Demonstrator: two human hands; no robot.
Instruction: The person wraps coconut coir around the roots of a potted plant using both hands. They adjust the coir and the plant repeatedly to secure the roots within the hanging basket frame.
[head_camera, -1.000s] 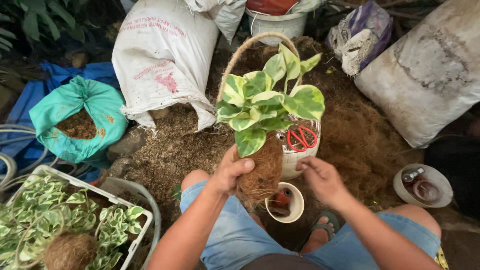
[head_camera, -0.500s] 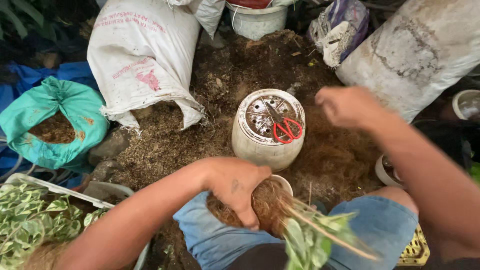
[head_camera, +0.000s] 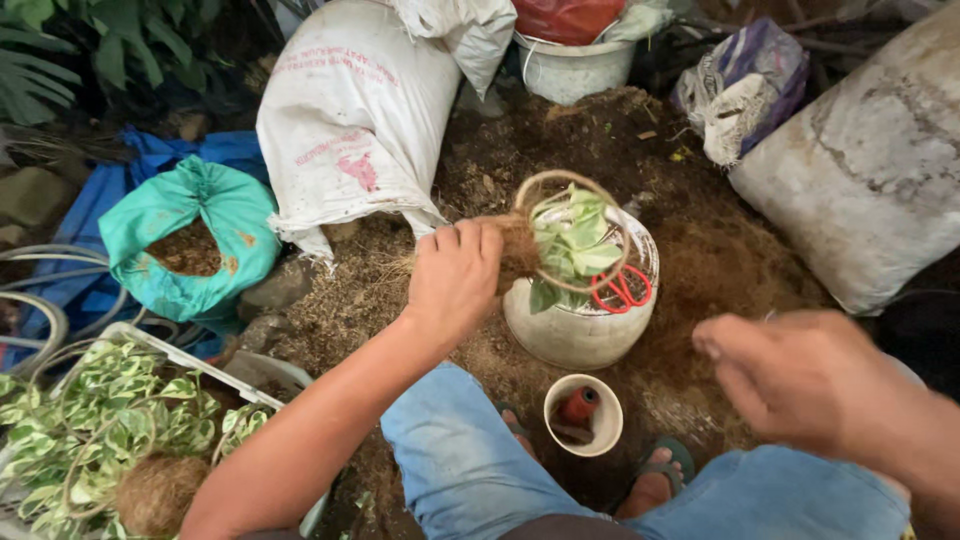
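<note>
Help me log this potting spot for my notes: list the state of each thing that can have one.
left hand: gripping the plant's fibre ball
plant: held sideways, looped handle on
right hand: free, blurred
white jar: upright, red scissors on top
green bag: open
small cup: upright, open

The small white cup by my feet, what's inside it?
Inside the small white cup lies a red spool-like object above something dark. The cup's bottom is hidden beneath them.

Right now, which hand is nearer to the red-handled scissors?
Left. The left hand grips the plant's root ball just left of the red-handled scissors; the right hand hangs empty farther off, lower right.
</note>
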